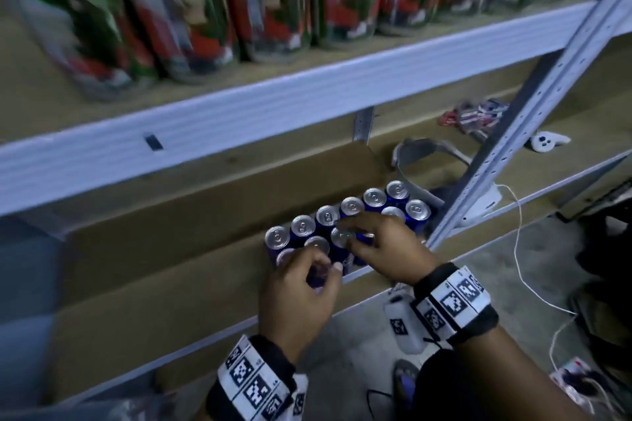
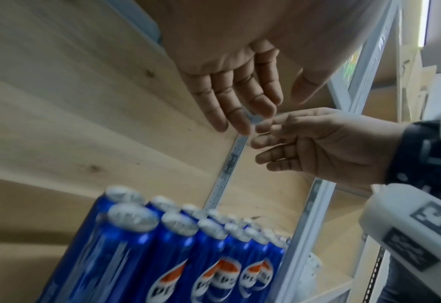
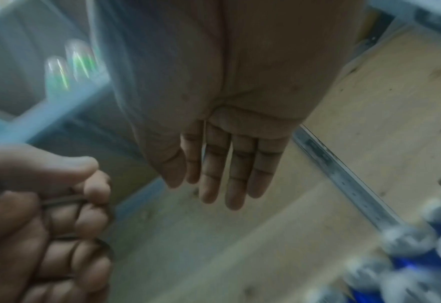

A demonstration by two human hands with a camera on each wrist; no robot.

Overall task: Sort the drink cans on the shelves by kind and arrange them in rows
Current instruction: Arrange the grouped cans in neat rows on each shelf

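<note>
The right hand [image 3: 229,155] is hanging palm-out with fingers [image 3: 237,184] straight over the shelf [image 3: 382,106]. The left hand [image 3: 45,221] is curling loosely at lower left. Blue cans [image 3: 408,242] (blurred) are standing at lower right beside a rail [image 3: 343,184].

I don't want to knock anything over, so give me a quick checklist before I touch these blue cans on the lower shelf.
1. Left hand free: ok, holds nothing.
2. Right hand free: ok, fingers straight.
3. Blue cans upright: ok.
4. All one kind: ok, where labels show.
5. Front row aligned: cannot tell, the hands cover it.
</note>
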